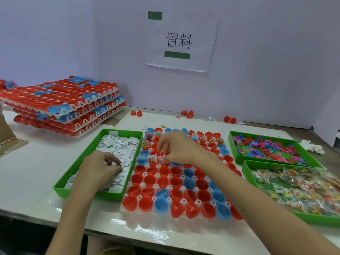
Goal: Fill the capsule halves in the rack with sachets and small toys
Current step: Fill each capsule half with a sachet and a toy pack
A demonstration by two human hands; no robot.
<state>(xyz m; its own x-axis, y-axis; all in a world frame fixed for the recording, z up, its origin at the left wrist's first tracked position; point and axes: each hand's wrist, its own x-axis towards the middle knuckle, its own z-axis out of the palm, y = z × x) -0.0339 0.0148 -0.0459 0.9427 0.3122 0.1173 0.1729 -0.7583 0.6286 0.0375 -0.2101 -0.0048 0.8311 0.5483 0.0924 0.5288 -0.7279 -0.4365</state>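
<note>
The head camera looks down on a white rack [143, 185] of red and blue capsule halves [137, 179] in the middle of the table [36, 172], directly in front of the person. That puts every cup within reach of both arms.

The right hand [176, 146] hovers over the rack's middle rows, its grip pinching a small packet [164, 160] between thumb and fingertips just above a cup, apparently to drop it in. The left hand [99, 168] rests in the green sachet tray [110, 196], which touches the rack's left edge. Its fingers are curled down onto the white sachets [125, 146] and the thumb is drawn in against them, so this grip looks to be pinching up the next one. Working the hands in turn this way would keep the filling quick.

The far rows already hold contents, while the near rows look empty, so I judge the rack under half done.

To the right of the rack, a green tray [232, 150] holds pink and blue plastic toys [265, 148]. A nearer tray [246, 173] holds clear bags of coloured pieces [301, 188].

The table is white and glossy and stands against a pale wall bearing a paper sign [181, 41]. Stacked loaded racks [62, 105] wait at the far left, and loose red halves [136, 113] lie along the back edge.
</note>
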